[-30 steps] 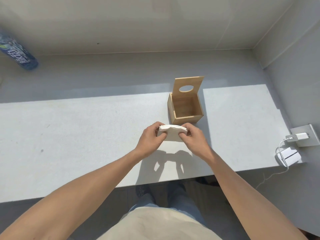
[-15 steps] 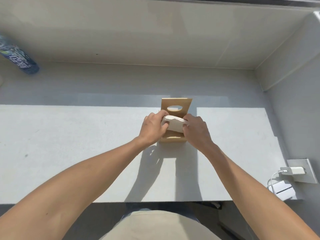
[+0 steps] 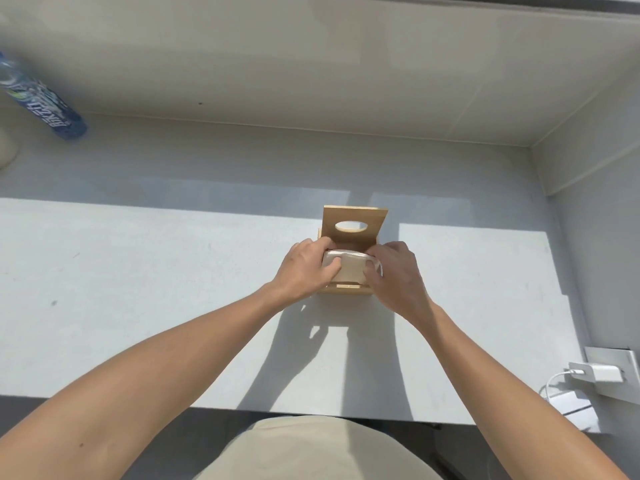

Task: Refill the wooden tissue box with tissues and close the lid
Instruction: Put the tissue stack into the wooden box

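Tissues (image 3: 350, 270), a white wrapped stack, are sitting between both hands right over the mouth of the wooden tissue box (image 3: 347, 289). The left hand (image 3: 306, 270) is clamping the stack's left end, thumb curling over its near face and fingers wrapping the far side; the right hand (image 3: 394, 271) is doing the same at the right end, its fingers closed over the top corner. Squeezing from both ends probably narrows the soft stack so that it can pass the box's walls, and it keeps the stack level as it goes down. How deep the stack is sitting inside I cannot tell, since the hands are hiding the rim on both sides.

Only the box's near wall and a sliver of its left edge are showing. At 12 o'clock from the stack, the hinged lid (image 3: 354, 225) is standing upright, its oval dispensing slot facing the camera; held back like that, it is leaving the opening free for loading. It is not yet closed.

Everything is resting on a pale grey counter (image 3: 173, 289) in strong sun. Well apart at 10 o'clock a blue labelled bottle (image 3: 45, 105) is standing, and far off at 4 o'clock a white charger (image 3: 602, 373) is plugged into a wall socket.
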